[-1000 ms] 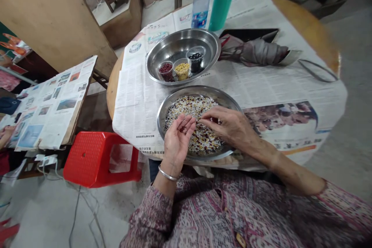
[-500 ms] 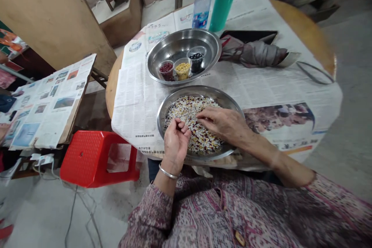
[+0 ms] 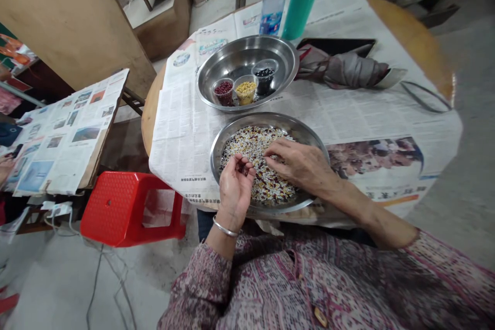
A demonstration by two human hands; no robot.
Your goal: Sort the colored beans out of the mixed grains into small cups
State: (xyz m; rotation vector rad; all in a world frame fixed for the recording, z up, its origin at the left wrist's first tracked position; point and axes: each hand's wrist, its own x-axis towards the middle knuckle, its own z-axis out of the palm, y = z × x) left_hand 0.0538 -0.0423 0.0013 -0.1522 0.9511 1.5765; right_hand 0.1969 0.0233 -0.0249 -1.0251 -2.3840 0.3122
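A shallow steel basin [image 3: 314, 133] in front of me holds a mix of white grains, dark red beans, yellow and dark pieces [image 3: 247, 143]. Over its left front rim, my left hand [image 3: 235, 188] is turned palm up with the fingers curled in; what lies inside the curl is hidden. My right hand [image 3: 305, 167] reaches in from the right, thumb and fingers pinched together just above the mix. Anything in that pinch is too small to make out. Behind stands a second steel basin [image 3: 216, 66] with clear cups of red beans [image 3: 223, 88], yellow beans [image 3: 246, 88] and black beans [image 3: 265, 75].
Newspaper [image 3: 178, 139] covers the round table. At the back stand a water bottle [image 3: 273, 2] and a green bottle [image 3: 303, 0]. A folded grey umbrella [image 3: 344, 69] lies to the right by a dark flat object [image 3: 359, 46]. A red stool [image 3: 116, 206] stands at the left.
The view has shifted slightly. My left fingers look a little more curled; my right hand stays pinched over nearly the same spot of the mix.
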